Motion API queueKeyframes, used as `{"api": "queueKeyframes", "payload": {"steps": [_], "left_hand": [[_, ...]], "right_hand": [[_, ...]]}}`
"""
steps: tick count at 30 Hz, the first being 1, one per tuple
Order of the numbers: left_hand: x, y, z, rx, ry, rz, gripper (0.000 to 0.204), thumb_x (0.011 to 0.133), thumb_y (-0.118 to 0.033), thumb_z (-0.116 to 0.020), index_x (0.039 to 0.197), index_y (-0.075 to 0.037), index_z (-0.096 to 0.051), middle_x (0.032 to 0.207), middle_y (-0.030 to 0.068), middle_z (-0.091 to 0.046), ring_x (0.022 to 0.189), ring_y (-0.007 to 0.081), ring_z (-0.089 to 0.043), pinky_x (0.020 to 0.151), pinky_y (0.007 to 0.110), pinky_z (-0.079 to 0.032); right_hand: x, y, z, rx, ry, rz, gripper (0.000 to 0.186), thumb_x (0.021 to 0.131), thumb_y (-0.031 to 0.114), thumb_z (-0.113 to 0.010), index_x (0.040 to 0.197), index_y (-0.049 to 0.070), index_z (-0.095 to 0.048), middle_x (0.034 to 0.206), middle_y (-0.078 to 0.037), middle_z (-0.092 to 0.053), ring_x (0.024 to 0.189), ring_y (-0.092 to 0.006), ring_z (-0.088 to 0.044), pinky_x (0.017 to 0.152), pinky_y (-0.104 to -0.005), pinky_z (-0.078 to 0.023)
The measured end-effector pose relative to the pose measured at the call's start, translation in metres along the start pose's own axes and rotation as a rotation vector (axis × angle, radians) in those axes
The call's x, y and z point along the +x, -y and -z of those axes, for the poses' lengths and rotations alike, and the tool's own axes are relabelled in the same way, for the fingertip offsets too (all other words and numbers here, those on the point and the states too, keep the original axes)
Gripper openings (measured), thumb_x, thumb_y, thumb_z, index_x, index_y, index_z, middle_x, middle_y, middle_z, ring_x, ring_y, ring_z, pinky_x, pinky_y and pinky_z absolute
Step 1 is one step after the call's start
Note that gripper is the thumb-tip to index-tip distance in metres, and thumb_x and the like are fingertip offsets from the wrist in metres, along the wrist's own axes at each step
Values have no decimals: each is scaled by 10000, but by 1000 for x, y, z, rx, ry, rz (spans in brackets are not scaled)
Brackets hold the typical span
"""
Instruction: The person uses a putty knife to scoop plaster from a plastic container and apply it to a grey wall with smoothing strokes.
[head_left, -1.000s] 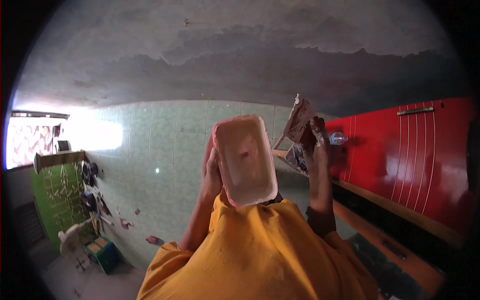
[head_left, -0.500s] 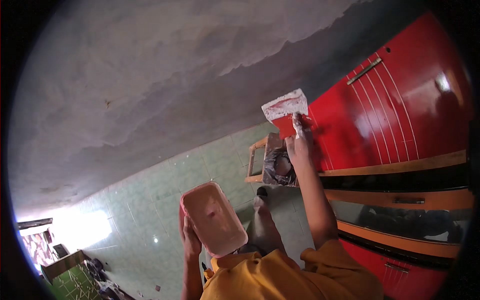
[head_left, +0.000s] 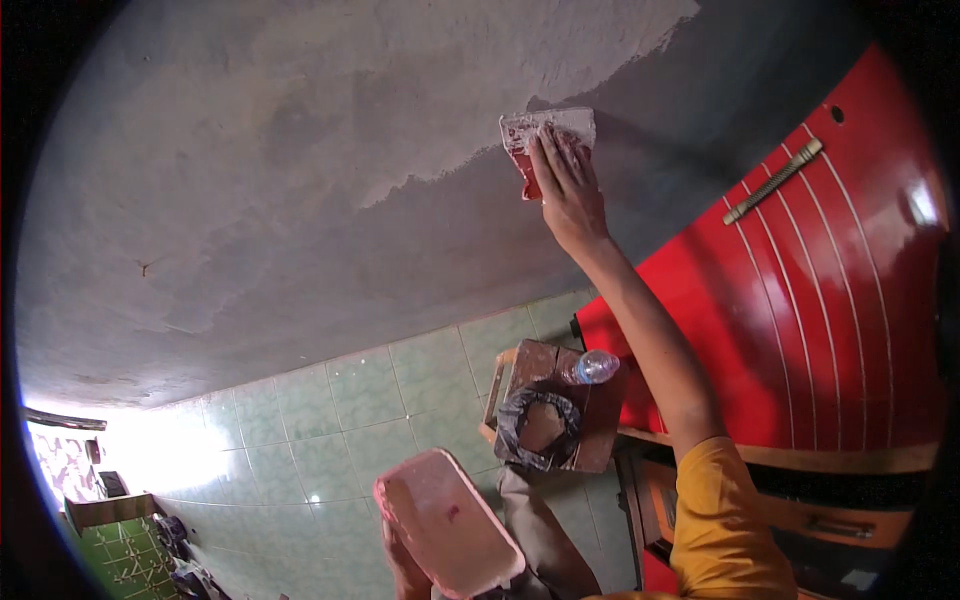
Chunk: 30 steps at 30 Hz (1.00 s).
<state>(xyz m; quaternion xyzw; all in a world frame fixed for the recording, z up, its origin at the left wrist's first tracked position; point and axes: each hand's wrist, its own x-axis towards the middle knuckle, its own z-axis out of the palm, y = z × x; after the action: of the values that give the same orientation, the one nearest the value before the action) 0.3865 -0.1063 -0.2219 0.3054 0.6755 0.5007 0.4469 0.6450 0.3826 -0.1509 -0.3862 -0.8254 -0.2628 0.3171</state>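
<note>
Grey wall (head_left: 300,160) is seen across the top, with a pale coat spread over much of it and a darker part left below and to the right. At its foot, green floor tiles (head_left: 370,410) are laid, and they are lit up very bright at the far left.

A red scraper (head_left: 521,165) is held up at the wall by the right hand (head_left: 574,200). Its wide end is covered in white paste (head_left: 575,120) and is set where the pale part meets the dark part. The fingers are laid flat over its front and kept a little apart; the thumb is hidden, so its place cannot be told. The right arm is stretched far out, and a yellow sleeve (head_left: 725,520) is worn on it.

Low down, near the legs, a pink tub (head_left: 450,520) is held at its left side by the left hand (head_left: 398,555). That hand is closed on the tub's wall, but most of its fingers are hidden. The tub's open top is turned up, and a small dark pink spot can be seen inside.

Between the tub and the red cabinet (head_left: 700,330), a brown stool (head_left: 597,425) is seen. On it are a black bag (head_left: 512,425), rolled open with brownish stuff inside, and a clear bottle (head_left: 598,367).
</note>
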Motion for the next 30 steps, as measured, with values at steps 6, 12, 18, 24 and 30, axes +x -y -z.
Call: {"api": "queueKeyframes", "payload": {"steps": [6, 12, 18, 24, 30], "left_hand": [[-14, 27, -4, -241, -96, 131, 492, 1096, -429, -420, 1391, -47, -515, 1237, 73, -595, 1101, 209, -588, 937, 386, -524], [-26, 0, 15, -472, -121, 162, 498, 1095, -431, -427, 1384, -35, -516, 1270, 86, -593, 1109, 217, -595, 921, 370, -520], [-37, 32, 32, -285, -173, 114, 532, 1096, -460, -406, 1400, -34, -501, 1254, 80, -583, 1141, 216, -575, 942, 374, -511], [-52, 20, 43, -298, -183, 110, 530, 1094, -461, -407, 1412, -46, -498, 1299, 84, -574, 1172, 227, -568, 970, 395, -510], [-56, 23, 38, -355, -149, 120, 533, 1093, -453, -412, 1414, -37, -502, 1312, 89, -576, 1153, 224, -576, 986, 385, -498]], "right_hand": [[-60, 16, -44, 35, 100, -37, 605, 948, 60, -527, 1536, 14, -392, 1547, -185, -452, 1446, -345, -422, 1210, -527, -318], [-1, 29, 19, 170, -176, -43, 618, 907, -30, -594, 1504, 29, -447, 1454, -190, -562, 1297, -399, -572, 1096, -515, -460], [-7, 33, -15, 60, -72, -84, 564, 960, 16, -511, 1517, 25, -421, 1491, -205, -517, 1341, -414, -520, 1131, -506, -422], [-45, 39, -16, 186, 0, -91, 595, 870, -60, -599, 1453, 26, -511, 1449, -178, -566, 1342, -369, -526, 1085, -480, -473], [45, 19, 29, 76, -237, -75, 683, 860, -64, -616, 1511, 29, -429, 1512, -187, -499, 1387, -383, -480, 1156, -493, -393]]}}
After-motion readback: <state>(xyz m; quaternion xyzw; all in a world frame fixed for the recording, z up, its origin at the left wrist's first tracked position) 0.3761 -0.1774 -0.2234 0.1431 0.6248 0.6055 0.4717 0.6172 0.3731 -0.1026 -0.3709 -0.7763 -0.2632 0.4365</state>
